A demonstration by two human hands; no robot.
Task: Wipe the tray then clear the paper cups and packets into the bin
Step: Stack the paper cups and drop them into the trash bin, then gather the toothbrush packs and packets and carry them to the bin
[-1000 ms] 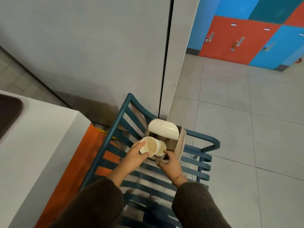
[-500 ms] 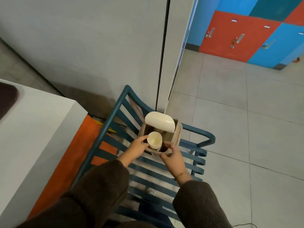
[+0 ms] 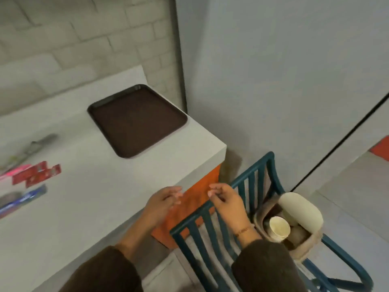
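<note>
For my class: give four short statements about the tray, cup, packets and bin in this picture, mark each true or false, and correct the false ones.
1. The brown tray lies on the grey counter with nothing on it. True.
2. Each hand holds a paper cup. False: the left hand and right hand are empty; a paper cup sits in the bin.
3. The bin stands on the blue chair. True.
4. The red packets are in the bin. False: the red packets lie on the counter, far left.
</note>
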